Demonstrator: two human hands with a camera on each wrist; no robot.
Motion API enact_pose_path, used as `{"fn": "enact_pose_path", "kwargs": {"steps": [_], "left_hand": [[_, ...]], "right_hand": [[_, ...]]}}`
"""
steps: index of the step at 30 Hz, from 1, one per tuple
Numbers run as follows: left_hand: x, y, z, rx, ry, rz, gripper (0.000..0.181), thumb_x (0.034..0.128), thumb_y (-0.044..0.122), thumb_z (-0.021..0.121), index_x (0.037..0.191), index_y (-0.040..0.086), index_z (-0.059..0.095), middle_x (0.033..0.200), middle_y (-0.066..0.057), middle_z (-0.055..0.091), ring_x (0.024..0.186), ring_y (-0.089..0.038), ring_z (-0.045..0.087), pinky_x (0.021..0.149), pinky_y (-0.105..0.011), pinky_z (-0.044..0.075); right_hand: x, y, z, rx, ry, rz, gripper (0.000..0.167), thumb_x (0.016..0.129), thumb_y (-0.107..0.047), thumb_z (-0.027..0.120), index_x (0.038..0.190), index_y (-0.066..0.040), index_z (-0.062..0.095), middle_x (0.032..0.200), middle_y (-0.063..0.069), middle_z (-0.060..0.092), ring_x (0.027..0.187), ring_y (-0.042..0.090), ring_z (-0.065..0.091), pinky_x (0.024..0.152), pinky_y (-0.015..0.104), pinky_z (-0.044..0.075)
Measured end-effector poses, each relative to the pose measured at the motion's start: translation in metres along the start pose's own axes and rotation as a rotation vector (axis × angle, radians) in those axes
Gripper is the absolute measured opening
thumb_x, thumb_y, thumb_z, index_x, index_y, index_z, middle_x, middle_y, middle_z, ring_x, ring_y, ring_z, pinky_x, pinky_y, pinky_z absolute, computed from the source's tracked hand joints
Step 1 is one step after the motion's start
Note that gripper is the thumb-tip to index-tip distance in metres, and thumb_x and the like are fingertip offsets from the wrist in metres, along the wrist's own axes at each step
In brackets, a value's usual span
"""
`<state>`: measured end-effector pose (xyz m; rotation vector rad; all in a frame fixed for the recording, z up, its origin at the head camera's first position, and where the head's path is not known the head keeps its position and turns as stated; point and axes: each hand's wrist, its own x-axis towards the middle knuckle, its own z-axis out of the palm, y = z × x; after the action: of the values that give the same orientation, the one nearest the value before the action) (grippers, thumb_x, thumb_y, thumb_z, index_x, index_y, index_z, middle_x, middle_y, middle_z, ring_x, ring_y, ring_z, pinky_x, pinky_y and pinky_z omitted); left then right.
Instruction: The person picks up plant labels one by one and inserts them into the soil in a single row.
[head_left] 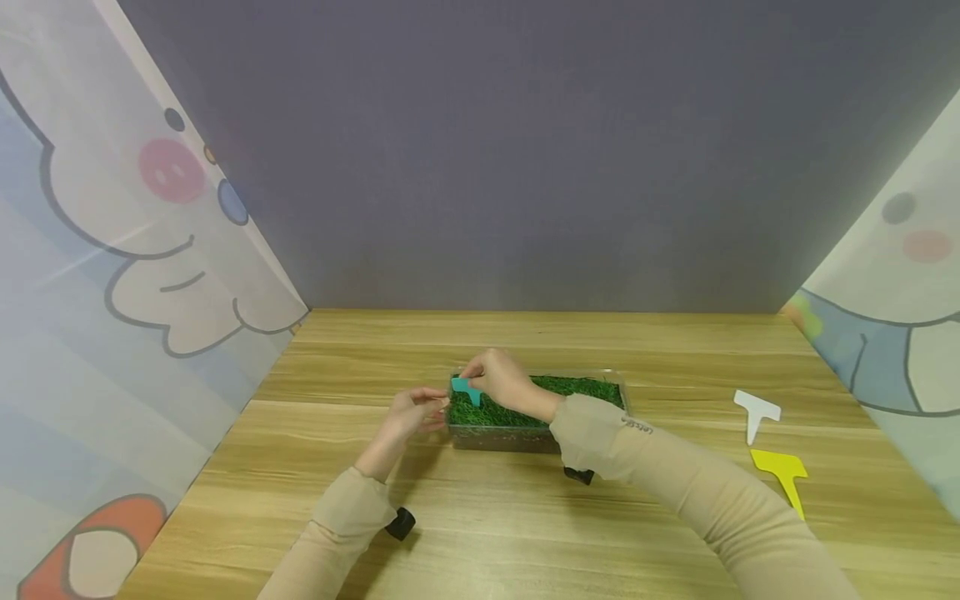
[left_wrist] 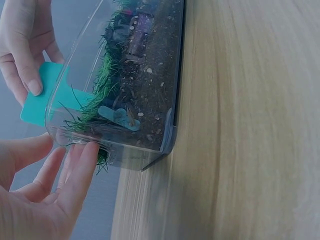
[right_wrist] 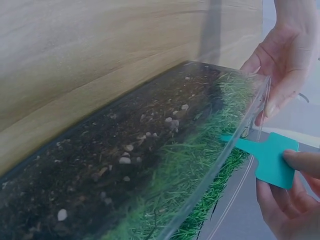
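My right hand [head_left: 504, 382] pinches the wide head of a teal T-shaped plant label [head_left: 471, 390] between thumb and fingers. The label's stem points down into green artificial-looking grass [head_left: 585, 388] at the left end of a clear rectangular planter box [head_left: 495, 440]. Its tip is hidden among the blades. My left hand [left_wrist: 55, 185] touches the box's left end, its fairly straight fingers against the clear outer wall and its thumb by the rim. Through the side of the box, dark soil [right_wrist: 100, 165] with white specks shows under the grass.
A white T-shaped label [head_left: 757, 412] and a yellow T-shaped label [head_left: 783, 472] lie on the wooden table [head_left: 480, 533], right of the box. A grey panel [head_left: 525, 167] stands behind the table, with cartoon-printed walls on both sides.
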<state>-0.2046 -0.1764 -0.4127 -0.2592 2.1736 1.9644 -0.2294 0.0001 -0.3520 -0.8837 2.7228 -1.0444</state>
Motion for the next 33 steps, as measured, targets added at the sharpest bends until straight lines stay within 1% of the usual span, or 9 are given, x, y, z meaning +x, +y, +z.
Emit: {"fn": "enact_pose_path", "kwargs": {"steps": [6, 12, 16, 22, 26, 31, 33], "left_hand": [[-0.001, 0.0, 0.0, 0.003, 0.005, 0.005, 0.023, 0.0855, 0.006, 0.057, 0.106, -0.006, 0.057, 0.097, -0.016, 0.059, 0.072, -0.02, 0.058, 0.076, -0.041, 0.053], [-0.001, 0.0, 0.0, -0.002, 0.002, 0.005, 0.024, 0.0855, 0.006, 0.057, 0.106, -0.007, 0.056, 0.098, -0.018, 0.058, 0.074, -0.021, 0.057, 0.076, -0.042, 0.053], [0.0, 0.0, 0.0, -0.003, 0.007, 0.002, 0.024, 0.0854, 0.005, 0.057, 0.106, -0.007, 0.057, 0.099, -0.019, 0.058, 0.074, -0.021, 0.058, 0.076, -0.041, 0.053], [0.0, 0.001, 0.001, -0.008, 0.021, 0.002, 0.024, 0.0849, 0.004, 0.057, 0.106, -0.008, 0.057, 0.098, -0.02, 0.058, 0.072, -0.021, 0.058, 0.075, -0.042, 0.053], [-0.002, 0.001, 0.0, -0.006, 0.013, 0.01, 0.024, 0.0853, 0.004, 0.056, 0.106, -0.008, 0.056, 0.097, -0.018, 0.058, 0.071, -0.02, 0.057, 0.074, -0.041, 0.054], [0.0, -0.001, -0.002, 0.009, -0.011, 0.021, 0.023, 0.0855, 0.004, 0.056, 0.105, -0.007, 0.057, 0.093, -0.014, 0.06, 0.07, -0.017, 0.057, 0.073, -0.036, 0.055], [0.0, -0.001, -0.002, -0.001, -0.014, 0.021, 0.023, 0.0848, 0.004, 0.056, 0.105, -0.007, 0.057, 0.092, -0.013, 0.061, 0.069, -0.017, 0.057, 0.073, -0.035, 0.055]], "right_hand": [[0.001, -0.002, 0.0, 0.022, -0.017, 0.033, 0.015, 0.083, -0.003, 0.06, 0.096, -0.003, 0.067, 0.102, 0.01, 0.063, 0.09, 0.021, 0.059, 0.074, 0.03, 0.052], [0.0, -0.002, -0.002, 0.031, -0.024, 0.059, 0.02, 0.082, -0.004, 0.061, 0.101, -0.003, 0.065, 0.105, 0.01, 0.062, 0.094, 0.022, 0.058, 0.077, 0.033, 0.052], [-0.001, -0.002, -0.006, 0.036, -0.028, 0.071, 0.021, 0.082, -0.005, 0.061, 0.103, -0.004, 0.065, 0.101, 0.009, 0.063, 0.09, 0.021, 0.058, 0.073, 0.031, 0.052], [-0.005, -0.005, -0.015, 0.082, -0.04, 0.1, 0.021, 0.083, -0.007, 0.06, 0.104, -0.006, 0.064, 0.096, 0.007, 0.063, 0.082, 0.017, 0.058, 0.063, 0.026, 0.051], [-0.01, -0.006, -0.021, 0.094, -0.041, 0.096, 0.022, 0.084, -0.007, 0.06, 0.105, -0.004, 0.063, 0.097, 0.008, 0.062, 0.082, 0.018, 0.057, 0.064, 0.026, 0.051], [-0.016, -0.005, -0.03, 0.104, -0.037, 0.102, 0.022, 0.084, -0.008, 0.059, 0.106, -0.005, 0.062, 0.098, 0.009, 0.062, 0.084, 0.019, 0.057, 0.066, 0.027, 0.051], [-0.019, -0.003, -0.034, 0.117, -0.035, 0.1, 0.023, 0.084, -0.007, 0.059, 0.107, -0.005, 0.062, 0.098, 0.011, 0.062, 0.084, 0.019, 0.057, 0.065, 0.027, 0.051]]}}
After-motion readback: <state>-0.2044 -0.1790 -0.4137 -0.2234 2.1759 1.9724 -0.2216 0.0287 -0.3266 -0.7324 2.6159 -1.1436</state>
